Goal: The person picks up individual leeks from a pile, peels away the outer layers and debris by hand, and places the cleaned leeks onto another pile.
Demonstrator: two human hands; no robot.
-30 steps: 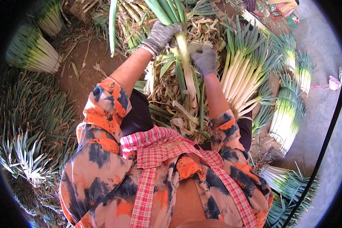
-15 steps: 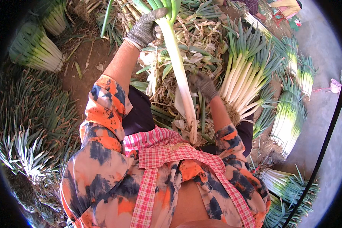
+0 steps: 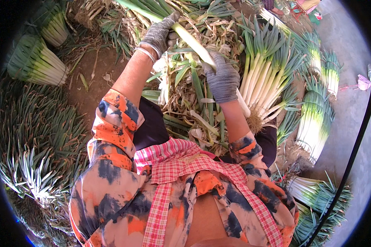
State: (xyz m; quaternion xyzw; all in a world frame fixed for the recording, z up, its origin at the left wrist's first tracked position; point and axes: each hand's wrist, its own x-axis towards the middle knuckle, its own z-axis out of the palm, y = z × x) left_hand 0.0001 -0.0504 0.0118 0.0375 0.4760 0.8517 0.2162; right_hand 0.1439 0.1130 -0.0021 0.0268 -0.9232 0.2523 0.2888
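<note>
A long green onion (image 3: 193, 44) slants across in front of me, its leaves pointing to the far left and its white end to the near right. My left hand (image 3: 160, 36), in a grey glove, is closed around it where green turns to white. Lower on the white stalk, my gloved right hand (image 3: 223, 79) is wrapped round it, and the root end comes out past that wrist. Just right of my right hand lies a heap of loose green onions (image 3: 257, 80), roots toward me. Under the held stalk is a pile of stripped leaves and dry skins (image 3: 220, 37).
Tied green onion bundles (image 3: 311, 127) line the right side, with another bundle (image 3: 303, 187) at lower right. More bundles (image 3: 41, 61) stand at far left, above a broad mass of leafy onions (image 3: 37, 111). A dark pole (image 3: 354, 152) crosses the right edge.
The onion has swung from nearly upright to a slant, its root end going right. My right hand has moved up and closed on the stalk; my left hand keeps its hold.
</note>
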